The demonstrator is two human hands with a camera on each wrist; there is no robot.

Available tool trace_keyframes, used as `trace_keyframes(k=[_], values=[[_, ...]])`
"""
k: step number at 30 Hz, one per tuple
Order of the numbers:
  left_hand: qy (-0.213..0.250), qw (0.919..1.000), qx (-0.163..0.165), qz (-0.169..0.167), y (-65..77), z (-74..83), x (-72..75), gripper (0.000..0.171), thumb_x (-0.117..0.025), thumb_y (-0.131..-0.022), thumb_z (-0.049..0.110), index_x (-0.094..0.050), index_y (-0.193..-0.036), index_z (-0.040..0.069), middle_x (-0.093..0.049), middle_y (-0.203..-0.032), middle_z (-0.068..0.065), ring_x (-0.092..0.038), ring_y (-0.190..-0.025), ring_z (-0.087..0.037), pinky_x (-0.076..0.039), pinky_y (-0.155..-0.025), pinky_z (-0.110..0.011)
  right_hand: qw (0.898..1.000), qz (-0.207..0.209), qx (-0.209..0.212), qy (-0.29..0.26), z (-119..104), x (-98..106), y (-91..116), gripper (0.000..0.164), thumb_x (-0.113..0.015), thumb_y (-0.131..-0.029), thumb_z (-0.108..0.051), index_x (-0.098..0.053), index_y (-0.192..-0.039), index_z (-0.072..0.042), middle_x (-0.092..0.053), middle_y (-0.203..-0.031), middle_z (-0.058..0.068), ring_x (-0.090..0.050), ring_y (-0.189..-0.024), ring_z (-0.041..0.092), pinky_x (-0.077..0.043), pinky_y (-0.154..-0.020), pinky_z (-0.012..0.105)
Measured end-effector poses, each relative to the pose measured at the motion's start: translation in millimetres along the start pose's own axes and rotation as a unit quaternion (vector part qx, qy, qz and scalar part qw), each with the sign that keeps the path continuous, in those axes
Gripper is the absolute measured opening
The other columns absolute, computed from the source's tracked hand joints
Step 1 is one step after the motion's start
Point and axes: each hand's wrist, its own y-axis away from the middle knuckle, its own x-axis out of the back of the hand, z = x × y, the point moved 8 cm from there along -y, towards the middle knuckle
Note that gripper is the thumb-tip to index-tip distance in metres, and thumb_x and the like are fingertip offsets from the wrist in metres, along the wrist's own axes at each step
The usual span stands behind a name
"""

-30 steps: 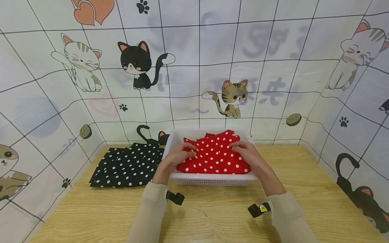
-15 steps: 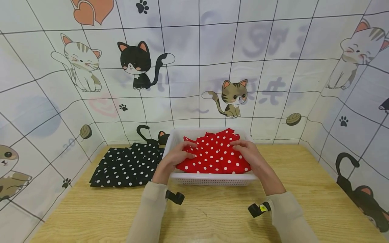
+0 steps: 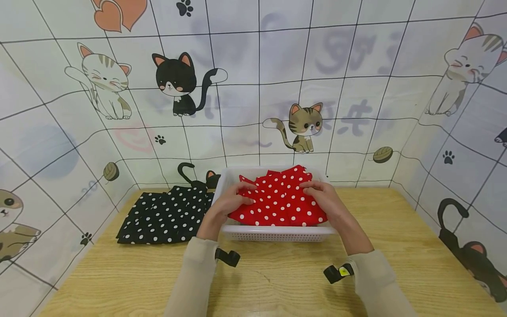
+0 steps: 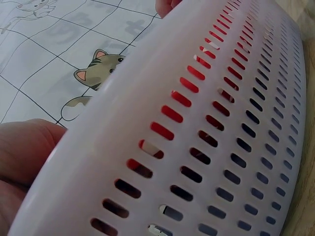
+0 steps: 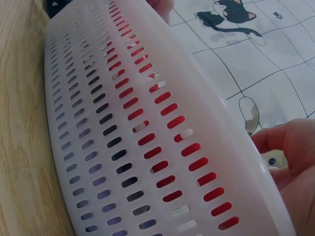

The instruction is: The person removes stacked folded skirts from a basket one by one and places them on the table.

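Observation:
In the head view, a red cloth with white dots [image 3: 279, 200] lies gathered in a white plastic basket [image 3: 277, 230]. My left hand [image 3: 229, 203] reaches over the left rim and holds the cloth's left side between thumb and fingers. On the other side, my right hand [image 3: 326, 200] grips it the same way. Some of the fingertips are hidden in the folds. Both wrist views mostly show the basket's slotted wall, with red showing through the upper holes and something dark behind the lower ones. Part of my left hand [image 4: 22, 157] and part of my right hand [image 5: 298, 162] appear beyond the rim.
A black cloth with white dots [image 3: 166, 218] lies folded on the wooden table [image 3: 261, 281], close against the basket's left side. Behind and to both sides rises a wall covering [image 3: 245, 101] printed with cartoon cats. A black camera is strapped to each wrist.
The red cloth's top edge has risen slightly and its left corner has spread a little outward. Both hands keep nearly the same places on it. The basket and black cloth stay put.

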Motion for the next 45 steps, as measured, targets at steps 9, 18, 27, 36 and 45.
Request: trace_keyframes(k=[9,18,27,36,45], values=[[-0.005,1.0,0.002,0.007,0.5,0.6,0.9,0.044,-0.071,-0.091,0.013,-0.066,-0.135,0.018,-0.053,-0.145,-0.013,-0.053,-0.129,-0.032,-0.058,-0.098,-0.042,1.0,0.003,-0.001,0.003,-1.6,-0.6,0.9,0.045,-0.056,-0.104,-0.023,-0.054,-0.147,-0.009,-0.039,-0.159,0.018,-0.04,-0.143,0.034,-0.06,-0.091,0.028],[0.008,0.9998,-0.005,0.017,-0.2,1.4,2.8,0.042,-0.069,-0.092,0.01,-0.065,-0.133,0.018,-0.052,-0.147,-0.013,-0.053,-0.129,-0.033,-0.058,-0.097,-0.041,1.0,0.002,0.008,0.001,-4.3,2.4,3.7,0.047,-0.055,-0.105,-0.022,-0.052,-0.15,-0.012,-0.038,-0.161,0.018,-0.041,-0.143,0.035,-0.06,-0.091,0.029],[0.011,0.9995,-0.02,0.023,3.6,8.3,3.4,0.044,-0.07,-0.091,0.011,-0.065,-0.134,0.019,-0.053,-0.144,-0.012,-0.057,-0.125,-0.033,-0.061,-0.092,-0.039,1.0,0.008,0.016,0.01,-12.1,7.5,7.6,0.049,-0.055,-0.105,-0.021,-0.051,-0.153,-0.014,-0.033,-0.165,0.017,-0.038,-0.145,0.036,-0.06,-0.095,0.032],[0.006,0.9988,-0.034,0.033,7.5,16.6,6.2,0.045,-0.069,-0.092,0.011,-0.064,-0.135,0.022,-0.051,-0.146,-0.012,-0.054,-0.128,-0.032,-0.06,-0.09,-0.038,0.999,0.015,0.028,0.011,-19.0,11.6,11.9,0.051,-0.056,-0.104,-0.02,-0.049,-0.154,-0.015,-0.033,-0.165,0.017,-0.037,-0.146,0.036,-0.06,-0.096,0.035],[0.013,0.9982,-0.038,0.044,10.3,18.6,8.4,0.046,-0.071,-0.091,0.011,-0.064,-0.135,0.023,-0.051,-0.145,-0.011,-0.053,-0.129,-0.031,-0.06,-0.092,-0.039,0.999,0.011,0.047,0.001,-22.4,12.6,14.9,0.054,-0.056,-0.102,-0.013,-0.046,-0.156,-0.014,-0.034,-0.164,0.018,-0.039,-0.145,0.038,-0.06,-0.096,0.035]])
